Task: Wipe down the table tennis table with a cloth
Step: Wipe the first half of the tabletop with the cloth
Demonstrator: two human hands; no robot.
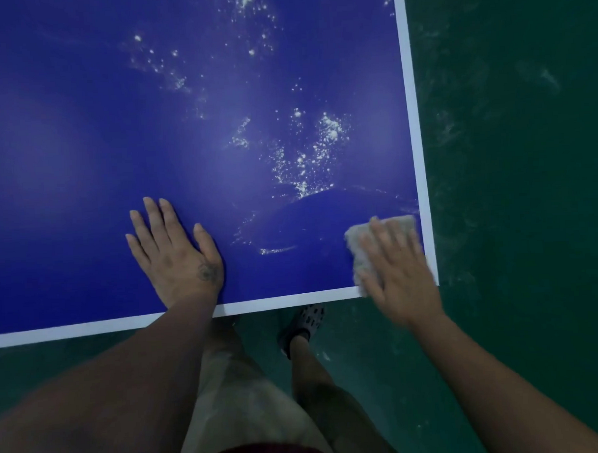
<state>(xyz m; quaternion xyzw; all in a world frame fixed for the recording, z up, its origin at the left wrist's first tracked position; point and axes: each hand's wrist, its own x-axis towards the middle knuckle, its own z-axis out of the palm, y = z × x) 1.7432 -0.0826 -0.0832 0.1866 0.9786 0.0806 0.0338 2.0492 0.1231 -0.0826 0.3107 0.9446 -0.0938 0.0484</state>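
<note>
Green floor (pixel 530 216) surrounds the near right corner of a blue table (pixel 81 133), which has a white border line (pixel 410 101) running along its near and right edges. White powder (pixel 308 157) lies scattered in specks and clumps over the right half of the table, thickest a little way in from the right edge, with another patch toward the far side. Close to the near right corner there is a darker, cleaner arc with a thin streak of powder at its rim.

The left hand (pixel 179 252) lies flat on the table just inside the near edge, palm down, fingers straight and slightly spread, holding nothing. The right hand (pixel 395 270) is at the near right corner, its fingers laid out straight on top of a grey cloth (pixel 357 254) and pressing it onto the table; this hand is blurred. The cloth sticks out past the fingers on the left and far sides, touching the right border line.

Below the near edge, a dark perforated shoe (pixel 305 323) stands on the floor, and pale shorts (pixel 236 400) show nearer the camera.
</note>
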